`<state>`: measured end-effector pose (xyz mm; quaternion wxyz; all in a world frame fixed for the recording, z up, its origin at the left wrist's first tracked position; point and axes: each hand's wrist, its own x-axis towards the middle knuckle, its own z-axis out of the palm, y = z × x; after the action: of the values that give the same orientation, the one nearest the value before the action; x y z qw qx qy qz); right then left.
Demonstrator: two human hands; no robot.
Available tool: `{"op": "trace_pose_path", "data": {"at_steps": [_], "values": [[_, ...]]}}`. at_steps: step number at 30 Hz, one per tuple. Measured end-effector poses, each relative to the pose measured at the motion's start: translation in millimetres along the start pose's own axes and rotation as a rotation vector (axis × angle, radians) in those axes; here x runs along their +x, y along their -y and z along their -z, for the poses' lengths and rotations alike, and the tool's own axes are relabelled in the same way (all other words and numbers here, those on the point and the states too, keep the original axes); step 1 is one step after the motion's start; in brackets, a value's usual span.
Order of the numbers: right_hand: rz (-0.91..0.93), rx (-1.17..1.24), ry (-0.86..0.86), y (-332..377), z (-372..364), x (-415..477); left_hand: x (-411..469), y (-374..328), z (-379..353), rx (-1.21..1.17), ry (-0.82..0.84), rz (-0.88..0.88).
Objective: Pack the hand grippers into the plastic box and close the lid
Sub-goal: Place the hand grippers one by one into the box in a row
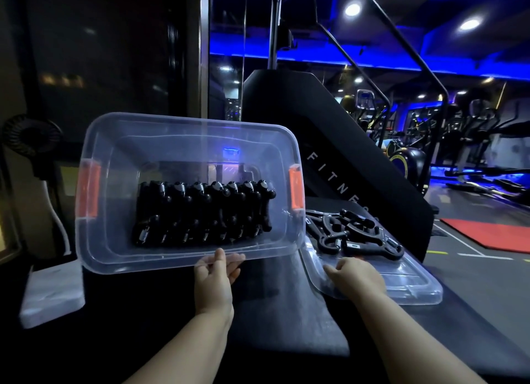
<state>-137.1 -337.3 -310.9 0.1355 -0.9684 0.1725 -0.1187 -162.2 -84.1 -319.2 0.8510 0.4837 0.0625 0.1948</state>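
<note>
A clear plastic box (114, 257) with orange latches stands on the dark table, tipped up toward me. Inside it a tight row of several black hand grippers (200, 211) lies along the bottom. My left hand (215, 271) grips the box's near rim, thumb over the edge. To the right the clear lid (401, 286) lies flat on the table with several loose black hand grippers (352, 234) piled on its far part. My right hand (355, 277) rests on the lid's near left part, fingers curled down.
A white foam block (51, 291) lies at the table's left edge. A black fan (31, 136) stands behind it. A large black fitness machine (329, 142) rises just behind the box and lid. Gym floor and a red mat (487, 237) lie to the right.
</note>
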Motion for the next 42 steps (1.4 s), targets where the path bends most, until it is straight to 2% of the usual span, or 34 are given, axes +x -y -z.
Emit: {"op": "trace_pose_path", "data": {"at_steps": [31, 42], "values": [[0.055, -0.063, 0.059, -22.3, 23.7, -86.3, -8.2, -3.2, 1.6, 0.013, -0.001, 0.047], [0.023, -0.073, -0.002, -25.0, 24.1, -104.4, -9.5, -5.3, 0.1, -0.011, -0.012, 0.054]]}}
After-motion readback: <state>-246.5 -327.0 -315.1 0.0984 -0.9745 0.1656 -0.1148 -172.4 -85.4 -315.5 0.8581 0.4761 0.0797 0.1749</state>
